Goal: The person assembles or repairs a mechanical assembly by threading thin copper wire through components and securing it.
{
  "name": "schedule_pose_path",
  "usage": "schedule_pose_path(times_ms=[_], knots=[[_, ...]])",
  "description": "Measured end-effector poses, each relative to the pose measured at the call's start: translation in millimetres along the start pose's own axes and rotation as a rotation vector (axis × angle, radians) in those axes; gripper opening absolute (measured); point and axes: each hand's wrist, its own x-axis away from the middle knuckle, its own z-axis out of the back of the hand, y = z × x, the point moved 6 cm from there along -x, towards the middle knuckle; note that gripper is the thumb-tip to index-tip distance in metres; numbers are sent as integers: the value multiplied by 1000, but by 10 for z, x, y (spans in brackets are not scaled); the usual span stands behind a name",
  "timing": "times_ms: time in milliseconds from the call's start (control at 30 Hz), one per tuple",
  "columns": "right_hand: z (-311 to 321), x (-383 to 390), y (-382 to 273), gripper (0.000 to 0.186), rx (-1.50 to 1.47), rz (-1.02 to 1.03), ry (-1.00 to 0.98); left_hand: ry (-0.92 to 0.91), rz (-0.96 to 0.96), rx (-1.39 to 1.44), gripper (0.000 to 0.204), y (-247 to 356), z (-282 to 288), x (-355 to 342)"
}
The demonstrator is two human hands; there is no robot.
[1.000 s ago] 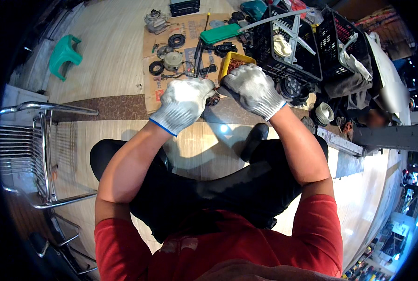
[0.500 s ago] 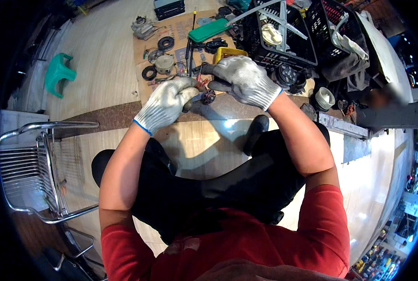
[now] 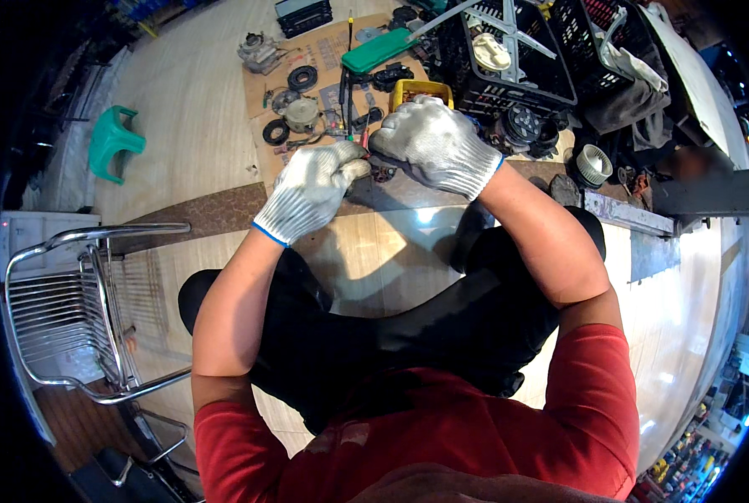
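My left hand (image 3: 324, 176), in a white knit glove with blue cuff, is closed with fingertips curled round a small piece I cannot make out. My right hand (image 3: 425, 142), gloved too, is bent over just to its right, fingers curled and their grip mostly hidden. A small red piece (image 3: 365, 142) shows between the hands, and a dark, round part (image 3: 383, 173) sits just under the right fingers. Beyond them, a cardboard sheet (image 3: 261, 109) bears black rings (image 3: 302, 78), metal housings (image 3: 301, 114) and small tools and parts. A yellow bin (image 3: 425, 89) of small parts stands behind my right hand.
Black crates (image 3: 517, 80) stand at upper right, a pale fan wheel (image 3: 594, 168) and a beam (image 3: 626, 214) below them. A green bar-shaped item (image 3: 374, 52) lies at the back. A green stool (image 3: 116, 147) and chrome chair (image 3: 64, 310) are at the left.
Since a second ago my left hand has drawn slightly down and left, its thumb now showing more. My right hand lifted a little, showed dark fingertips midway, then curled again. The view has shifted slightly.
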Motion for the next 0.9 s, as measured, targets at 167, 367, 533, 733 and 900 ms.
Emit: schedule_pose_path(times_ms=[167,367,533,733,900], knots=[[-59,37,133,21,-233,-99,61,-144,351,260,29,-84,37,-26],[6,80,242,22,-254,-191,62,-133,548,489,30,-68,106,-2],[65,89,225,18,-181,-131,149,-139,583,545,30,-102,85,-15],[144,78,170,14,-23,-209,77,-127,636,346,37,-156,91,-54],[170,64,123,12,-34,-245,102,-36,512,254,39,-316,28,-22]])
